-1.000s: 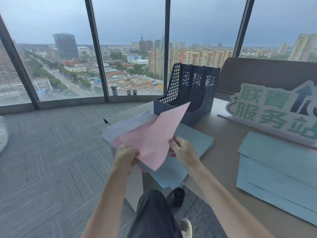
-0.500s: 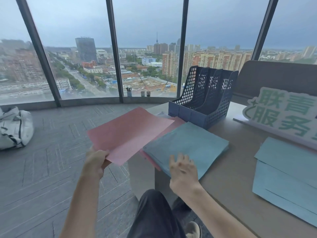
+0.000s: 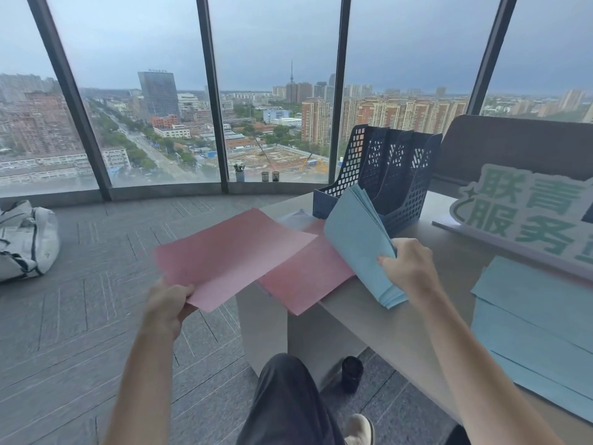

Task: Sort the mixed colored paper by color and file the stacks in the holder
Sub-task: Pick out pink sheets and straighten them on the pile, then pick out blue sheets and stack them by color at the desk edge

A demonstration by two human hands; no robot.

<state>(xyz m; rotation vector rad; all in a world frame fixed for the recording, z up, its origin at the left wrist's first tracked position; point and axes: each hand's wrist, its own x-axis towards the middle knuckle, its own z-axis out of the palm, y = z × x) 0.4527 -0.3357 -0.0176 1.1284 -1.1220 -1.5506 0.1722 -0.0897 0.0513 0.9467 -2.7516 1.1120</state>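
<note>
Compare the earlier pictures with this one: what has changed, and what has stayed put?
The right hand let go of the pink sheet, then gripped the blue stack and tilted it up off the pink pile. The left hand swung the pink sheet out leftward. The holder and the blue sheets on the right stayed.

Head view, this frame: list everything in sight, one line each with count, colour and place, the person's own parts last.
single pink paper sheet: one, pink, held off the desk's left edge.
pink paper on the desk: count unclear, pink, at the desk corner.
lifted blue paper stack: one, light blue, tilted up over the pink paper.
flat blue paper: several sheets, light blue, right desk.
perforated plastic file holder: one, dark blue, back of desk.
cut-out sign with green characters: one, white and green, right.
desk: one, grey-brown.
duffel bag: one, white, floor left.
small pots: three, dark, windowsill.
left hand: grips the pink sheet.
right hand: holds the blue stack.
</note>
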